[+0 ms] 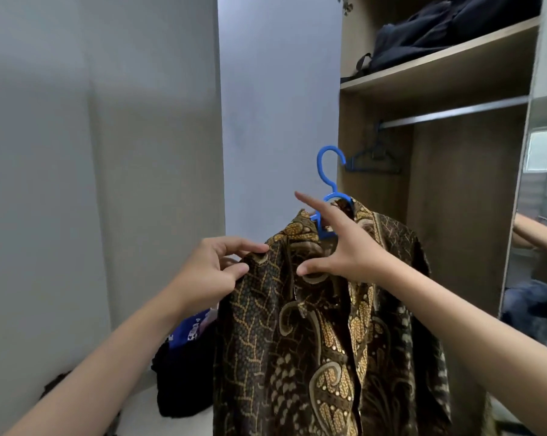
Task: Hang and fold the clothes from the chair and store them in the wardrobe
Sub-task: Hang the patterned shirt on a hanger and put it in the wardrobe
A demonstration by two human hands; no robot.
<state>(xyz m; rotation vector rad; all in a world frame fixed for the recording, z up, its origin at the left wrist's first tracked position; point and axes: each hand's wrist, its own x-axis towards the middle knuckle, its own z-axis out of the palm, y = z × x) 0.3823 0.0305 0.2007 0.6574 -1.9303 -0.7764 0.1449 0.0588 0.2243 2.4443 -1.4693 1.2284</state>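
One batik shirt (322, 325) on one blue hanger (328, 171), mid-frame, just left of the wardrobe (438, 190). Left hand (209, 272) pinches the shoulder cloth; right hand (344, 247) curls round the hanger neck, index out. Soft, light, slippery fabric, so best carried by the hook. One rail (454, 113) w/ spare hangers (376, 158), approx two.

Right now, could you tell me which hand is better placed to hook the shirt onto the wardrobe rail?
Probably the right hand: it holds the blue hanger nearest the rail. The left hand only pinches the shirt shoulder.
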